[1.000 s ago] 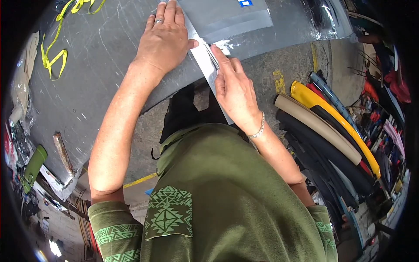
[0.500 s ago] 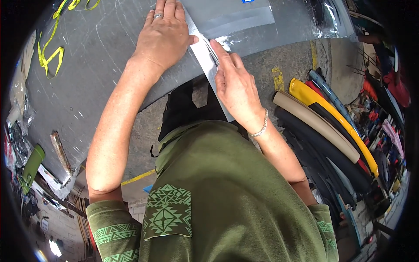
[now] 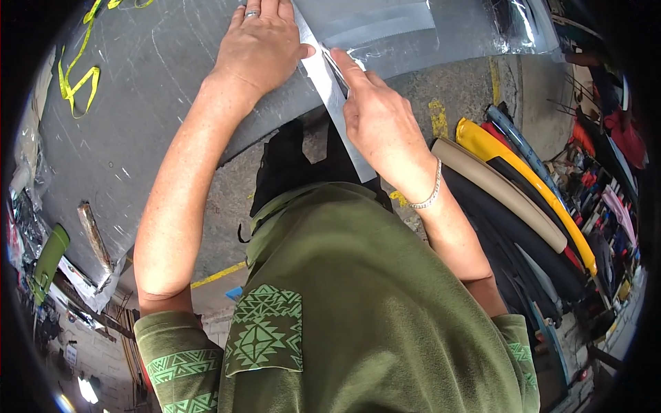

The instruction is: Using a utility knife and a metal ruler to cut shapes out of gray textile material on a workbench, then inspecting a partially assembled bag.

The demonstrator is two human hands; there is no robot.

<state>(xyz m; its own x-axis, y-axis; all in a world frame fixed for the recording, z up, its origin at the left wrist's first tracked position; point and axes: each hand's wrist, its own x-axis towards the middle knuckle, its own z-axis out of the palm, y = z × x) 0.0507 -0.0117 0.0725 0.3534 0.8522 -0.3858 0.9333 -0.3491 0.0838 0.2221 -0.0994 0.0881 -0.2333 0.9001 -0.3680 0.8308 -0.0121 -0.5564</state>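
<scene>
My left hand lies flat on the grey tabletop, fingers stretched out. Its thumb presses on the edge of a long metal ruler. That ruler runs slantwise, its near end sticking out past the table edge toward my waist. In my right hand is a slim metal knife, held along the ruler's right side with the index finger stretched over it. The knife's tip is too small to make out. Under and beside the ruler lies a sheet of clear plastic.
A yellow tape measure lies loosely curled at the table's left. Rolls of material stand at my right, among them a beige roll and a yellow roll. A worn stick and a green roll are at the left.
My right hand has shifted slightly up and to the right with the knife along the ruler. The left hand stays pressed down, a little higher in view.
</scene>
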